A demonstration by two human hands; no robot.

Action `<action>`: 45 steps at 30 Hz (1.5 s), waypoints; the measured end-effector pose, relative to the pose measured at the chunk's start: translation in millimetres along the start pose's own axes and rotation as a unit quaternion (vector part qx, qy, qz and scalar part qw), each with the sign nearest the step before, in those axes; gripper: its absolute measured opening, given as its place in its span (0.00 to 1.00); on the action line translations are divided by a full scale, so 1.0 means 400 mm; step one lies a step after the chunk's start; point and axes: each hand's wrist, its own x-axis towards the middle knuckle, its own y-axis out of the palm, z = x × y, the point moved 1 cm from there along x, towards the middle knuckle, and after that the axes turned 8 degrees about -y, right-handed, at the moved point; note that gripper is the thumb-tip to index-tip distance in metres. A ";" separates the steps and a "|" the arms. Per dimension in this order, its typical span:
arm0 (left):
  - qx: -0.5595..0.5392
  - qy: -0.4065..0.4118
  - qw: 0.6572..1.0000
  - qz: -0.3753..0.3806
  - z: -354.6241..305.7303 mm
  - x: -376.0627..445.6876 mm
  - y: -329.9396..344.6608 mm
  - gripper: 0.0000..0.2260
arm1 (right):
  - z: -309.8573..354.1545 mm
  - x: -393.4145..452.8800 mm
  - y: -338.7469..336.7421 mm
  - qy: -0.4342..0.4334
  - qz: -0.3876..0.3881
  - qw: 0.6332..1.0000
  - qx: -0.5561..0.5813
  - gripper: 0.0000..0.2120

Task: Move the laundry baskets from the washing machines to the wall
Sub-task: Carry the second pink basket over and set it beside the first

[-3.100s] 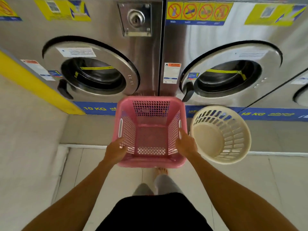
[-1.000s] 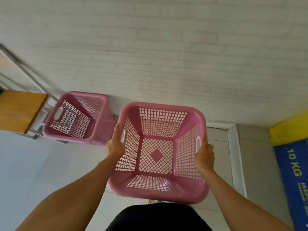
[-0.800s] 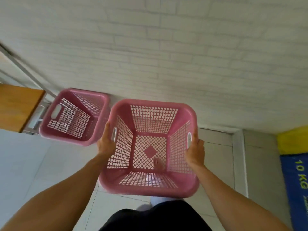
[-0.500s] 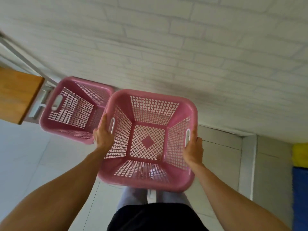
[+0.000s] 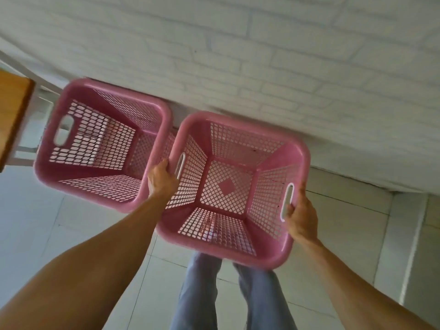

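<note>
Left hand and right hand grip the empty pink lattice basket by its slotted sides.

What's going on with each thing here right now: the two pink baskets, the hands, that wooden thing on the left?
Held pink basket: empty, upright, carried by both side handles beside the other.
Second pink basket: empty, by the white brick wall, nobody holding it.
Left hand: grip closed on the left handle.
Right hand: grip closed on the right handle.
Wooden tabletop: only a corner shows.
</note>
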 end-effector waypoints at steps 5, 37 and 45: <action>0.001 -0.023 0.999 -0.022 0.029 0.082 0.058 0.11 | -0.014 0.043 0.087 0.023 0.030 0.999 -0.011 0.39; 0.058 0.345 0.916 0.199 -0.157 -0.448 -0.101 0.15 | 0.246 -0.405 -0.166 0.102 -0.016 0.994 -0.015 0.29; 0.129 0.495 0.825 0.239 -0.164 -0.746 -0.044 0.14 | 0.141 -0.691 -0.280 0.185 -0.079 0.979 0.026 0.33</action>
